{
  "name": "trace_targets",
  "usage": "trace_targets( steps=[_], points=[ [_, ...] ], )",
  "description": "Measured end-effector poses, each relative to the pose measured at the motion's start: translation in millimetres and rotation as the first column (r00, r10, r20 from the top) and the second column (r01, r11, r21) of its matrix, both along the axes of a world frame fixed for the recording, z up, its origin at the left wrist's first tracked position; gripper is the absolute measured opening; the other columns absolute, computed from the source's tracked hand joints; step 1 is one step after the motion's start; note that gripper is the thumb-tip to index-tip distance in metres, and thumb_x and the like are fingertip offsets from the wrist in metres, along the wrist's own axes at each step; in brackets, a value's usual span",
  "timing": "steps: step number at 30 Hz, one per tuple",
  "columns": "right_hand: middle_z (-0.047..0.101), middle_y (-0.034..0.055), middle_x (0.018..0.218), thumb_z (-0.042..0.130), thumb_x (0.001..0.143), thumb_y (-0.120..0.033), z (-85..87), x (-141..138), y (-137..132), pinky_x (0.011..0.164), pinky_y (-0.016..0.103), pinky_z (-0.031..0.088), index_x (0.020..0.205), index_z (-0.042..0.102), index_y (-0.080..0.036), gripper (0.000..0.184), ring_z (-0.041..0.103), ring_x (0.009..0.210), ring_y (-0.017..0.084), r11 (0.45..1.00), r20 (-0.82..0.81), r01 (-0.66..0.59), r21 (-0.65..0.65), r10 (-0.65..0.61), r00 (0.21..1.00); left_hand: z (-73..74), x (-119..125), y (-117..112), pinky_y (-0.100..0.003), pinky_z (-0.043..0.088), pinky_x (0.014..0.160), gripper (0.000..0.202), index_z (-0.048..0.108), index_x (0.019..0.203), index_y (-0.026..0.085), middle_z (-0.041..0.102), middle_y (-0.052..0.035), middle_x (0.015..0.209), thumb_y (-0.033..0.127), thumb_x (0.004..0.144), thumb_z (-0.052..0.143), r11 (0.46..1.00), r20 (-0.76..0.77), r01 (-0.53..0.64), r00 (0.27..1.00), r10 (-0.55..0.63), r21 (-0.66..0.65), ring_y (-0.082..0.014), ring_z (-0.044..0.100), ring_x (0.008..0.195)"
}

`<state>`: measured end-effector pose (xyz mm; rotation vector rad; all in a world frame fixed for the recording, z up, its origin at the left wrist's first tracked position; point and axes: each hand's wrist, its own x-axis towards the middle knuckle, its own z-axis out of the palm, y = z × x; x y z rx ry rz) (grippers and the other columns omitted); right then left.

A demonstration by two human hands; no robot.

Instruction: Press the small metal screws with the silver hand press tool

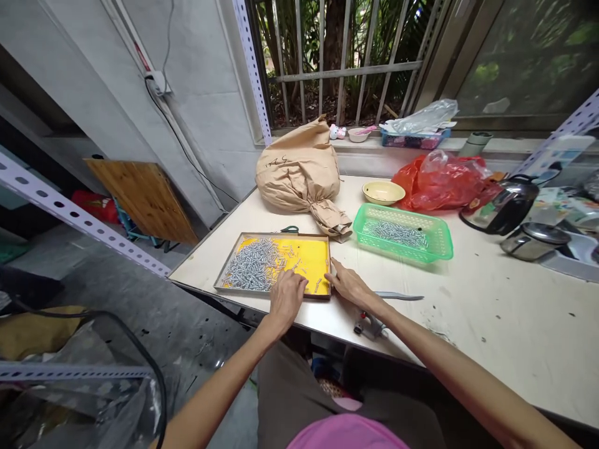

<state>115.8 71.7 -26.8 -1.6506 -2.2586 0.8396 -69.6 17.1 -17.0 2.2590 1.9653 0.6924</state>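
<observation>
A shallow tray (330, 244) with a yellow bottom holds a dense heap of small shiny metal pins or screws (255, 265) on its left side. Several loose ones lie scattered over the yellow part. My left hand (285, 296) reaches across the tray's near edge beside the heap, fingers bent and drawn together; whatever lies under the fingertips is hidden. At the right rim, my right hand (349, 284) grips the tray, its thumb over the edge and its fingers along the outer side. A green plastic basket (435, 249) with similar metal pieces stands to the right.
Behind the tray sit dark-handled scissors (290, 229) and a large brown paper bag (299, 168). A grey blade-like strip (400, 295) and a small metal tool (369, 325) lie near my right forearm. Farther back are a cream bowl (384, 193), red plastic bags (440, 184) and a kettle (508, 202).
</observation>
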Motion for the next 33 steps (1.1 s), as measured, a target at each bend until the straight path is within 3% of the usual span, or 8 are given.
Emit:
trace_targets(
  steps=[4, 9, 16, 20, 23, 26, 30, 33],
  points=[
    [0.067, 0.0074, 0.089, 0.040, 0.093, -0.036, 2.9, 33, -18, 0.071, 0.030, 0.041, 0.145, 0.025, -0.016, 0.057, 0.062, 0.082, 0.021, 0.991, -0.033, -0.041, 0.125, 0.045, 0.998, 2.6, 20, 19, -0.032, 0.043, 0.076, 0.017, 0.067, 0.079, 0.016, 0.062, -0.0089, 0.085, 0.027, 0.086, 0.056, 0.985, -0.036, 0.023, 0.999, -0.029, -0.168, -0.0223, 0.054, 0.089],
    [0.065, 0.0086, 0.098, 0.037, 0.094, -0.037, 5.8, 91, -49, 0.072, 0.031, 0.045, 0.137, 0.041, -0.017, 0.048, 0.061, 0.085, 0.022, 0.970, -0.024, -0.003, 0.244, 0.009, 1.000, 1.7, 36, 33, -0.032, 0.042, 0.073, 0.020, 0.068, 0.072, 0.015, 0.060, -0.0100, 0.081, 0.021, 0.084, 0.054, 0.957, -0.118, 0.096, 0.984, -0.133, -0.274, -0.0227, 0.055, 0.087],
    [0.059, 0.0093, 0.103, 0.030, 0.096, -0.034, -3.2, 136, -84, 0.070, 0.031, 0.047, 0.127, 0.049, -0.019, 0.040, 0.060, 0.081, 0.019, 0.960, 0.134, 0.017, 0.280, -0.057, 0.989, 0.8, 43, 47, -0.032, 0.043, 0.072, 0.023, 0.067, 0.075, 0.014, 0.059, -0.0116, 0.083, 0.010, 0.084, 0.046, 0.953, -0.346, 0.183, 0.901, -0.261, -0.242, -0.0234, 0.051, 0.089],
    [0.056, 0.0067, 0.094, 0.031, 0.097, -0.034, -4.8, 140, -97, 0.065, 0.028, 0.043, 0.108, 0.057, -0.021, 0.031, 0.057, 0.076, 0.016, 0.974, 0.207, -0.026, 0.226, -0.022, 0.978, 6.8, 42, 53, -0.032, 0.043, 0.073, 0.021, 0.064, 0.072, 0.014, 0.059, -0.0114, 0.082, 0.007, 0.081, 0.047, 0.933, -0.329, 0.286, 0.879, -0.347, -0.221, -0.0225, 0.051, 0.085],
    [0.055, 0.0060, 0.093, 0.034, 0.096, -0.031, -0.8, 140, -104, 0.065, 0.026, 0.040, 0.101, 0.059, -0.021, 0.027, 0.054, 0.076, 0.015, 0.976, 0.202, -0.052, 0.212, 0.008, 0.979, 16.4, 47, 45, -0.031, 0.043, 0.071, 0.017, 0.064, 0.070, 0.014, 0.061, -0.0093, 0.076, 0.009, 0.079, 0.051, 0.946, -0.166, 0.257, 0.942, -0.291, -0.199, -0.0200, 0.054, 0.077],
    [0.055, 0.0062, 0.091, 0.036, 0.095, -0.022, 2.6, 142, -108, 0.063, 0.026, 0.037, 0.102, 0.061, -0.022, 0.026, 0.051, 0.077, 0.017, 0.972, 0.219, -0.087, 0.216, 0.038, 0.975, 22.4, 62, 21, -0.025, 0.042, 0.058, 0.009, 0.066, 0.074, 0.016, 0.061, -0.0029, 0.066, 0.019, 0.076, 0.057, 0.911, 0.220, 0.208, 0.966, -0.135, -0.356, -0.0139, 0.054, 0.061],
    [0.055, 0.0054, 0.088, 0.037, 0.093, -0.016, -0.5, 146, -104, 0.064, 0.027, 0.034, 0.106, 0.061, -0.023, 0.028, 0.049, 0.077, 0.016, 0.961, 0.215, -0.132, 0.242, 0.079, 0.973, 14.8, 92, -10, -0.019, 0.029, 0.038, 0.023, 0.063, 0.076, 0.014, 0.054, 0.0023, 0.054, 0.036, 0.071, 0.065, 0.724, 0.607, 0.292, 0.765, 0.215, -0.625, -0.0070, 0.042, 0.041],
    [0.055, 0.0060, 0.090, 0.039, 0.093, -0.016, -4.9, 147, -97, 0.068, 0.028, 0.034, 0.112, 0.060, -0.022, 0.029, 0.049, 0.081, 0.017, 0.946, 0.241, -0.169, 0.276, 0.102, 0.965, 5.2, 107, -18, -0.017, 0.020, 0.035, 0.033, 0.060, 0.075, 0.012, 0.049, 0.0050, 0.049, 0.042, 0.066, 0.071, 0.662, 0.692, 0.349, 0.623, 0.364, -0.663, -0.0029, 0.032, 0.036]
  ],
)
